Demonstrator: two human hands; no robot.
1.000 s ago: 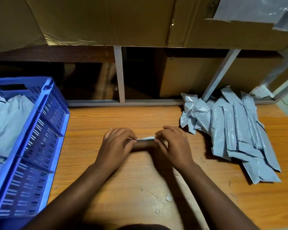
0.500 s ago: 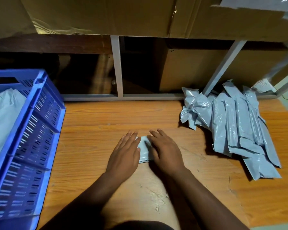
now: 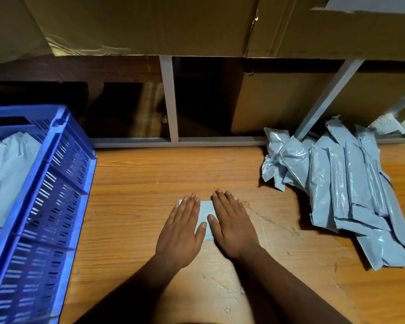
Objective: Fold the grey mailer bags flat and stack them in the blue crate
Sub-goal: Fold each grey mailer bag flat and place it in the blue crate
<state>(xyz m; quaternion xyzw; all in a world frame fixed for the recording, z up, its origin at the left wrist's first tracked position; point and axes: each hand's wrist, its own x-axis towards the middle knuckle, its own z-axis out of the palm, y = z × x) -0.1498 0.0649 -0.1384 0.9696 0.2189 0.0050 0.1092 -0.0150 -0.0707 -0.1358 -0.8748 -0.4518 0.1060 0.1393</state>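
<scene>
A folded grey mailer bag [image 3: 205, 212] lies flat on the wooden table [image 3: 136, 206], near the middle, pressed under both palms: the left hand [image 3: 181, 232] covers its left part and the right hand [image 3: 232, 226] its right part, fingers straight and together, gripping nothing. To the far right on the table sits a loose pile of unfolded mailer bags [image 3: 337, 183], well apart from the hands. At the left edge stands the blue crate [image 3: 54, 195], with pale bags [image 3: 7, 169] already lying inside it.
</scene>
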